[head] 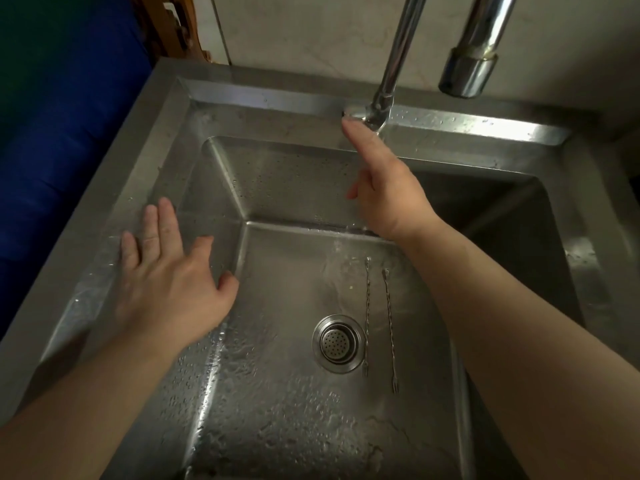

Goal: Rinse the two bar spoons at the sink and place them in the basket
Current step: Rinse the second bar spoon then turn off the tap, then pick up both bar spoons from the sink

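Two thin twisted-steel bar spoons lie side by side on the wet sink floor, just right of the drain: the left bar spoon (366, 317) and the right bar spoon (389, 332), fork ends toward me. My left hand (169, 271) hovers flat with fingers spread over the sink's left rim, holding nothing. My right hand (384, 188) reaches up to the base of the faucet (388, 81), its index finger touching the small lever there. No basket is in view.
The steel sink (263, 98) has a wet floor with a round drain strainer (338, 342). A faucet spout (467, 74) hangs at upper right. A blue surface (52, 133) borders the counter on the left. A tiled wall rises behind.
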